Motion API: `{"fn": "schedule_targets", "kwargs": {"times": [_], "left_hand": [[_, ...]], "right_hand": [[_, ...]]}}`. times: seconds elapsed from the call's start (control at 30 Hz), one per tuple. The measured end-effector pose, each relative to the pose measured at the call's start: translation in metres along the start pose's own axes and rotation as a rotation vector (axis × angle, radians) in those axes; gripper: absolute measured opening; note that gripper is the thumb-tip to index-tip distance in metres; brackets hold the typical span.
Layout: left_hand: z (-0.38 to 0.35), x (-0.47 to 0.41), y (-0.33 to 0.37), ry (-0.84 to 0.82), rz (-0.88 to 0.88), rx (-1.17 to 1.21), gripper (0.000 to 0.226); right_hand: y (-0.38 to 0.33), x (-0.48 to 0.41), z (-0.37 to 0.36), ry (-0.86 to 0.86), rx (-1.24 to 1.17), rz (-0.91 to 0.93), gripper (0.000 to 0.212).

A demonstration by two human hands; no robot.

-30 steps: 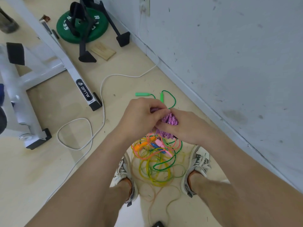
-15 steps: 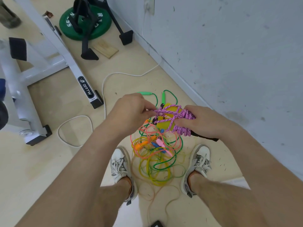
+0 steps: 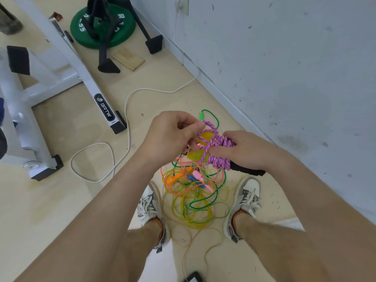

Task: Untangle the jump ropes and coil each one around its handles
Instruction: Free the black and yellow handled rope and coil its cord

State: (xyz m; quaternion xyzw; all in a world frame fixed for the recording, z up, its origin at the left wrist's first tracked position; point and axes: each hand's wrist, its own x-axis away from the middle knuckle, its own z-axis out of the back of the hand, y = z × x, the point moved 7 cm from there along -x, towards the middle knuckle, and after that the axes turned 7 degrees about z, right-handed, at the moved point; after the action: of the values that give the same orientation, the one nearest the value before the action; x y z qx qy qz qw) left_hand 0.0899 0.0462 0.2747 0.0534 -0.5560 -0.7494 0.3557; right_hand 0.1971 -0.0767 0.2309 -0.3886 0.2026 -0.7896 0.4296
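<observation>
- Left hand (image 3: 171, 135): thumb and forefinger are pinching a loop of the purple rope (image 3: 220, 146), other fingers curling in.
- Right hand (image 3: 244, 151): fingers are wrapping over the wound purple bundle and gripping it.
- A black piece (image 3: 249, 171) is sticking out under the right palm.
- A second ago the hands were pressing together over the bundle; now they are sitting apart, with loose purple strands stretching between them.
- Yellow handles (image 3: 195, 155) are showing behind those strands, hidden a second ago; cannot tell if they are being held.
- The rope pile (image 3: 193, 196) (yellow, green, orange, pink) is lying unchanged on the floor (image 3: 61, 200) between the shoes (image 3: 149, 206).
- A white cable (image 3: 126, 119) is trailing left of it, with the wall (image 3: 284, 58) on the right.
</observation>
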Motion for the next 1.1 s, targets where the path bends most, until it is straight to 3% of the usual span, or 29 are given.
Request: {"fn": "schedule_targets", "kwargs": {"times": [0.23, 0.53, 0.8, 1.0, 1.1], "left_hand": [[-0.001, -0.002, -0.003, 0.063, -0.043, -0.069, 0.016], [-0.008, -0.006, -0.011, 0.004, -0.018, -0.076, 0.022], [-0.011, -0.009, -0.013, 0.085, -0.079, -0.329, 0.022], [-0.004, -0.013, -0.018, 0.102, 0.001, 0.068, 0.013], [-0.01, -0.01, -0.02, -0.037, 0.127, 0.389, 0.022]], "right_hand": [[-0.004, 0.004, 0.002, 0.0, 0.02, 0.005, 0.037], [-0.004, 0.004, 0.002, -0.004, 0.035, 0.014, 0.037], [-0.004, 0.006, 0.004, -0.012, 0.055, 0.009, 0.04], [0.002, 0.005, 0.013, 0.031, -0.128, -0.003, 0.051], [0.001, 0.005, 0.013, -0.002, -0.296, 0.019, 0.044]]}}
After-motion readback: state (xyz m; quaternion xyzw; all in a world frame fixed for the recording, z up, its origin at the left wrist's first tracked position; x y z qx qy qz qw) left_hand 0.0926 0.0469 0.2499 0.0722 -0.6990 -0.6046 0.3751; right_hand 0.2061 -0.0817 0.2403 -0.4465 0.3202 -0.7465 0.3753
